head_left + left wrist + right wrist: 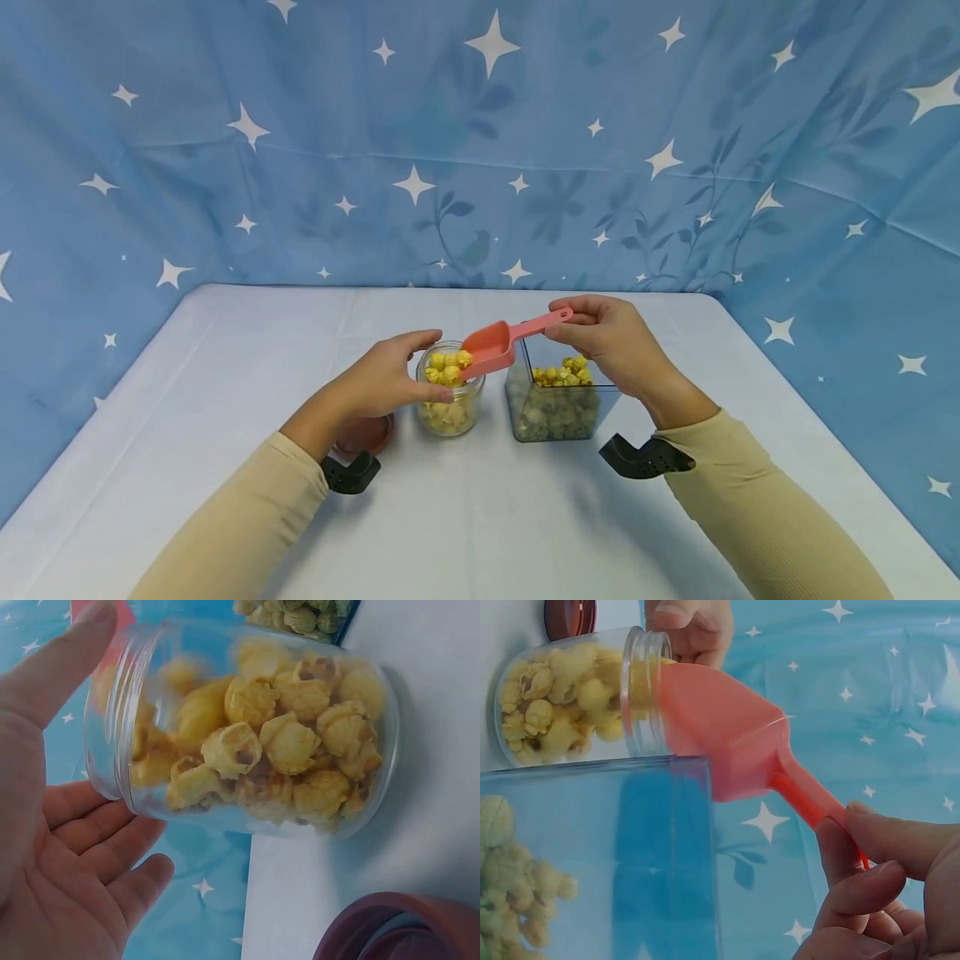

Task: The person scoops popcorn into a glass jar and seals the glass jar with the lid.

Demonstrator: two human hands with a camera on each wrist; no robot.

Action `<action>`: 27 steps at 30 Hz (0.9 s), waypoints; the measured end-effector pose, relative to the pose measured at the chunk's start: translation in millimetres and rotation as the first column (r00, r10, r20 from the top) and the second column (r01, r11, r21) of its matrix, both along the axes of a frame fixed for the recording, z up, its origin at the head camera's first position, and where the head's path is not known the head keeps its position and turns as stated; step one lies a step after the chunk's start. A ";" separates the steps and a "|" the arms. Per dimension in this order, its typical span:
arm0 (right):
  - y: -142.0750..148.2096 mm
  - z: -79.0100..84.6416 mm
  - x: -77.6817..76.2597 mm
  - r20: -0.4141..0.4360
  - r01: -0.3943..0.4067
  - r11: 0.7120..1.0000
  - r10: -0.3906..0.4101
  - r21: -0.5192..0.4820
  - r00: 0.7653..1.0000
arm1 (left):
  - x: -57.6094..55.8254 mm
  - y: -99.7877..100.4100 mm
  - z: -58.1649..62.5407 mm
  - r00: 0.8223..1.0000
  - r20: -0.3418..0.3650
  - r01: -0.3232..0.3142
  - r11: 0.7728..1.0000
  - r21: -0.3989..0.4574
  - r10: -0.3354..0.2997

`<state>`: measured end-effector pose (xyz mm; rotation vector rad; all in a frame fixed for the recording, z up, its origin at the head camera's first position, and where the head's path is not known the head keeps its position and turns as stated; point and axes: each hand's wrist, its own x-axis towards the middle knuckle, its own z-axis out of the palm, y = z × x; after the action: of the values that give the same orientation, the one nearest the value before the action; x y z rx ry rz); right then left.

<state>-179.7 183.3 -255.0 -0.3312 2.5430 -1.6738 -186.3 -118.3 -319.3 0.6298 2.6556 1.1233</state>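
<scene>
My left hand (386, 375) reaches round the neck of a clear jar (262, 750), thumb on the near side and fingers on the far side. Popcorn (444, 367) fills the jar close to its mouth. Between thumb and fingers, my right hand (603, 337) pinches the handle of a pink scoop (495, 346). The scoop tilts down to the left, its lip at the jar's mouth and popcorn at its front edge. Below the right hand stands a clear square container (558, 417) with more popcorn (517, 892) inside.
A reddish-brown round lid (367, 435) lies on the table left of the jar, partly hidden by my left wrist. White cloth covers the table (465, 533). Behind it hangs a blue curtain (322, 158) with white stars.
</scene>
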 end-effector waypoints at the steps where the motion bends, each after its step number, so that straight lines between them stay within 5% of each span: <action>1: -0.4 1.0 0.4 -0.007 0.001 1.000 -0.001 0.010 1.000 | 0.3 0.1 -0.2 1.000 0.002 -0.002 1.000 0.002 0.002; 18: 14.7 4.4 6.6 -0.038 0.013 1.000 -0.013 -0.001 0.999 | 3.8 -2.6 -3.9 1.000 0.008 -0.009 1.000 0.018 0.009; 27: 55.9 -3.3 11.2 -0.045 0.014 0.973 -0.025 -0.229 0.999 | 11.1 -30.6 -13.6 0.999 -0.013 -0.034 0.999 -0.016 0.034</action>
<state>-168.5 239.2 -258.2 -0.3661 2.3942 -1.9944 -175.2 -148.9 -332.9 0.5928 2.6929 1.1090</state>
